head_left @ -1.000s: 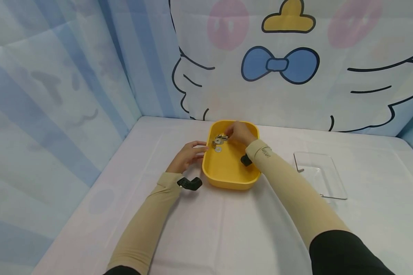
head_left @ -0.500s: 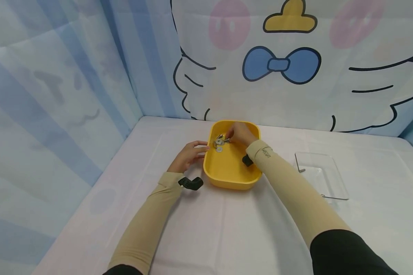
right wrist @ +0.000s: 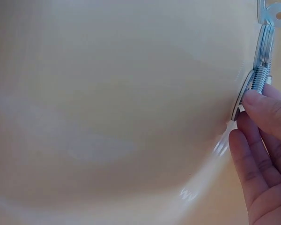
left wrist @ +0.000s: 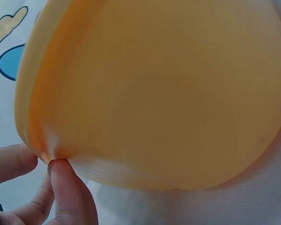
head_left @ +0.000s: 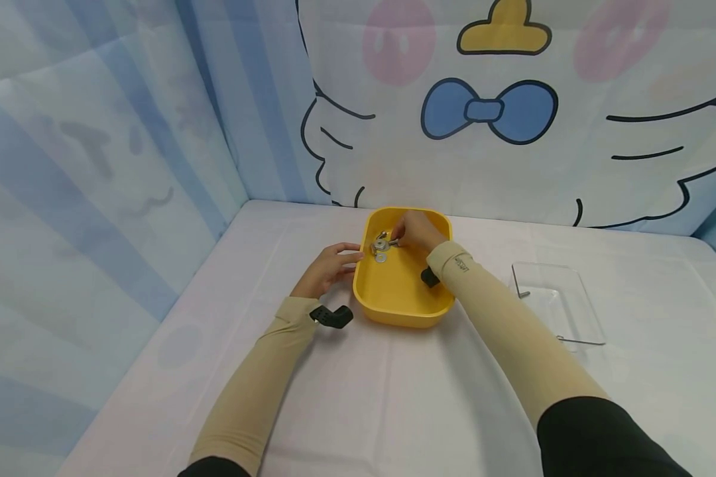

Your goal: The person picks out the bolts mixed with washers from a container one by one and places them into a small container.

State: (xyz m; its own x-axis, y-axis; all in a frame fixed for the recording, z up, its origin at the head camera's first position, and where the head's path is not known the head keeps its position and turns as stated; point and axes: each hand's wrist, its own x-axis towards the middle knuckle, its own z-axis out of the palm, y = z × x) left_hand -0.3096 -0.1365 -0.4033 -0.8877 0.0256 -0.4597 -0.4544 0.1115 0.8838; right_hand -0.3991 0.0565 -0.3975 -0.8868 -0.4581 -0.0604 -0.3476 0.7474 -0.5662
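A yellow plastic tub (head_left: 402, 308) stands near the back of the table. My left hand (head_left: 327, 270) is at its left side, and in the left wrist view the thumb (left wrist: 70, 192) and a finger pinch its rim. Inside the tub my right hand (head_left: 419, 232) holds a threaded metal bolt (head_left: 394, 243) between thumb and fingertips. Right beside it lie several metal washers (head_left: 380, 245), and one flat washer (head_left: 381, 258) sits a little nearer. In the right wrist view the bolt's thread (right wrist: 259, 78) shows against stacked washers (right wrist: 264, 47); the bolt's other end is hidden by the fingers.
To the right on the white-covered table (head_left: 346, 411) is a clear plastic tray (head_left: 555, 298) with bent metal rods (head_left: 522, 293) along its edges. A printed cloth backdrop (head_left: 483, 172) rises close behind the tub, and another striped cloth (head_left: 95, 199) closes the left side.
The bolt in my right fingers has shifted slightly toward me and to the right among the washers. My left hand stays at the tub's rim.
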